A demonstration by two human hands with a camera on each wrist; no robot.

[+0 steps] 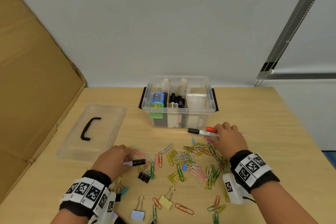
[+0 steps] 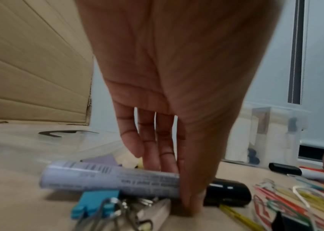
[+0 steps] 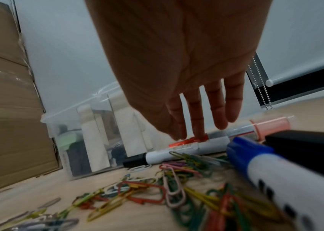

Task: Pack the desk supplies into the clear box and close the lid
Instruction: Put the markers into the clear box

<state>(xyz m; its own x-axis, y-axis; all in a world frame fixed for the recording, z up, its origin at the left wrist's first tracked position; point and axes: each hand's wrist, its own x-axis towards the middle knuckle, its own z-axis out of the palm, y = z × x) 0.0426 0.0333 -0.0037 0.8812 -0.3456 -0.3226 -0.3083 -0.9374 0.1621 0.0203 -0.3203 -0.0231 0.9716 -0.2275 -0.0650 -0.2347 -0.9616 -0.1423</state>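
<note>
Resting on the pale wood-grain counter (image 1: 254,114), both hands reach down onto markers. The left hand (image 1: 113,160) lies over a short marker (image 2: 117,179) with a lilac printed barrel and a glossy black cap; in the left wrist view its thumb presses the counter in front of the barrel and its straight fingers (image 2: 149,148) come down behind it, so its grip brackets the marker loosely, and I cannot tell whether it truly pinches it. The right hand (image 1: 230,139) hovers with fingers straight and slightly spread, fingertips (image 3: 198,132) touching a red-capped marker (image 1: 211,129) that lies just behind a white marker with a black cap (image 1: 200,131); its grip closes on nothing.

The clear box (image 1: 179,103), thin see-through plastic with black side latches, stands open near the back of the counter, split by pale card dividers into three compartments: a green and blue case on the left, black-capped markers upright in the middle, a white bundle on the right. Its clear lid (image 1: 92,132), with a curved black handle, lies flat to the left.

Coloured wire paper clips (image 1: 190,162) sprawl between the hands. Binder clips, black (image 1: 144,176), yellow (image 1: 166,201) and pale blue (image 1: 137,212), lie nearer the person. Brown corrugated cardboard (image 1: 32,96) leans at the left.
</note>
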